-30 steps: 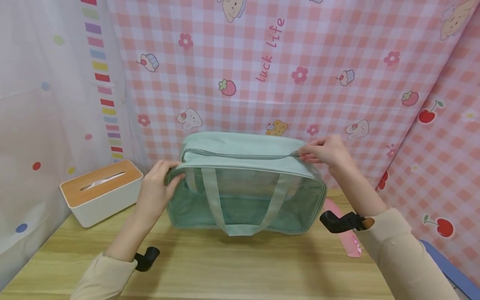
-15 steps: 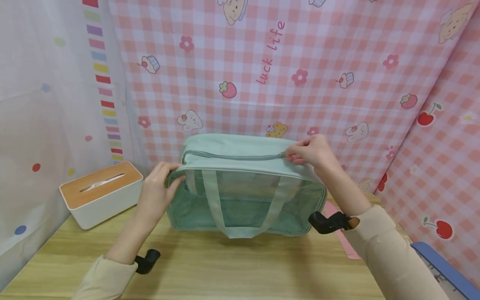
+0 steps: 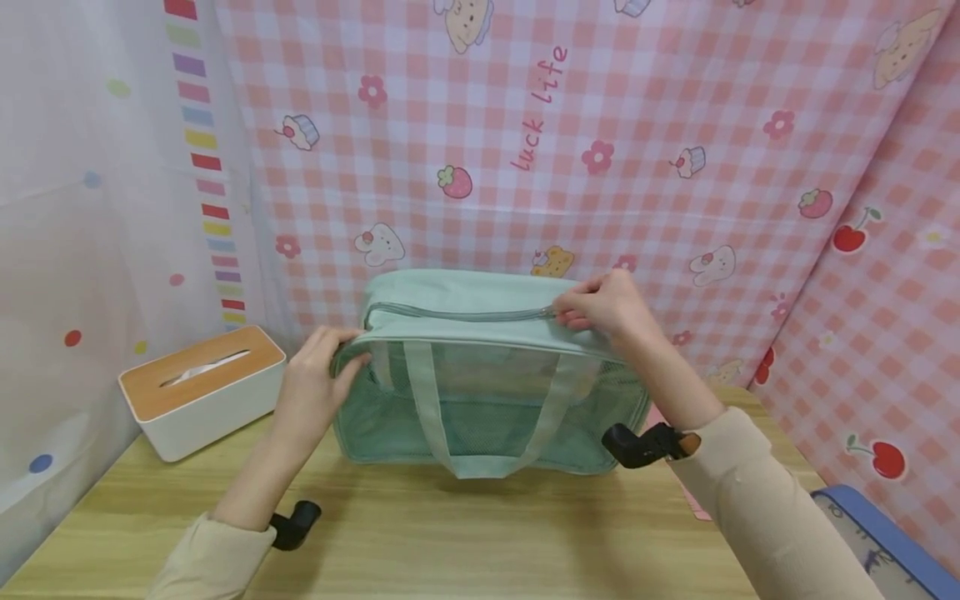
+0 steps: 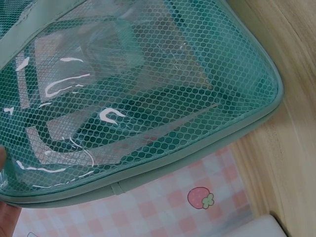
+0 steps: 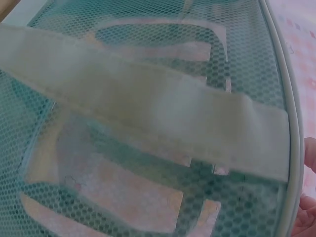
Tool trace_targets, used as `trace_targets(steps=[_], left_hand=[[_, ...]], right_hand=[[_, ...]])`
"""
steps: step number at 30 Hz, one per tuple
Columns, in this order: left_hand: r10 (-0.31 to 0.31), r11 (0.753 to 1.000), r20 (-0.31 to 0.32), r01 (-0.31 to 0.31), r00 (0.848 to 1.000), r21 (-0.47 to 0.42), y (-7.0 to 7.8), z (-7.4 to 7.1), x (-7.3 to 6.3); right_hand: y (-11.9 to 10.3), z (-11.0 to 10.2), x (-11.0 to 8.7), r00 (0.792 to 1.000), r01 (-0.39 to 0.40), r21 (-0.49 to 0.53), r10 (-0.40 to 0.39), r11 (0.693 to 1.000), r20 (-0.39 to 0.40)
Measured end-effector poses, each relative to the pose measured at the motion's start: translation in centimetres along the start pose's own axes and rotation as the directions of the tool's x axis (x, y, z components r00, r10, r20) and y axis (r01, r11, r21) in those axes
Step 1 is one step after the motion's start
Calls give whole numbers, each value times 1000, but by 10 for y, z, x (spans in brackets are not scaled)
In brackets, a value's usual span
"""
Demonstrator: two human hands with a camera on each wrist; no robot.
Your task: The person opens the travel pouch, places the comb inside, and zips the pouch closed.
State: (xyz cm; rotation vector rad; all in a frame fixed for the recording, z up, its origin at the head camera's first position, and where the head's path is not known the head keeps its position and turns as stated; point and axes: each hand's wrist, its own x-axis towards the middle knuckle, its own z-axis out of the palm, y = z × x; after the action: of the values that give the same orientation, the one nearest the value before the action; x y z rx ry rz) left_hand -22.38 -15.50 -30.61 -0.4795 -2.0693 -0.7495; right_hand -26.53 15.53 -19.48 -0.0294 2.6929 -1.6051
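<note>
A mint-green travel bag [image 3: 480,292] with see-through mesh sides stands upright on the wooden table. My left hand [image 3: 315,375] grips its upper left corner, thumb on the front and fingers over the top. At the right part of the top, my right hand [image 3: 606,307] pinches the pull of the zipper [image 3: 468,316]. A strap handle [image 3: 425,392] hangs down the front. In the left wrist view the mesh panel [image 4: 173,118] fills most of the picture, with fingertips [image 4: 7,219] at its edge. The right wrist view shows the strap close up, with fingers [image 5: 305,217] beyond the bag's rim.
A white tissue box [image 3: 217,417] with a wooden lid stands left of the bag. On the right, a flat pink thing [image 3: 699,504] lies partly behind my forearm, and a blue-rimmed object with numerals [image 3: 892,533] sits at the edge. A checkered cloth [image 3: 487,108] hangs behind.
My right hand has drawn the zipper pull leftward along the bag's top, its forearm shifting left too. My left hand stays at the corner.
</note>
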Motion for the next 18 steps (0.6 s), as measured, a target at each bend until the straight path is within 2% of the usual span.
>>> trace_targets(steps=[6,18], left_hand=[[-3,1000,4,3,1000,-8,0,1,0],[12,1000,-12,-12,1000,-17,1,1,2]], right_hand=[[-4,11,3,1000,6,36,-6,999,14],[-10,29,7,999,28,16,-28,999,38]])
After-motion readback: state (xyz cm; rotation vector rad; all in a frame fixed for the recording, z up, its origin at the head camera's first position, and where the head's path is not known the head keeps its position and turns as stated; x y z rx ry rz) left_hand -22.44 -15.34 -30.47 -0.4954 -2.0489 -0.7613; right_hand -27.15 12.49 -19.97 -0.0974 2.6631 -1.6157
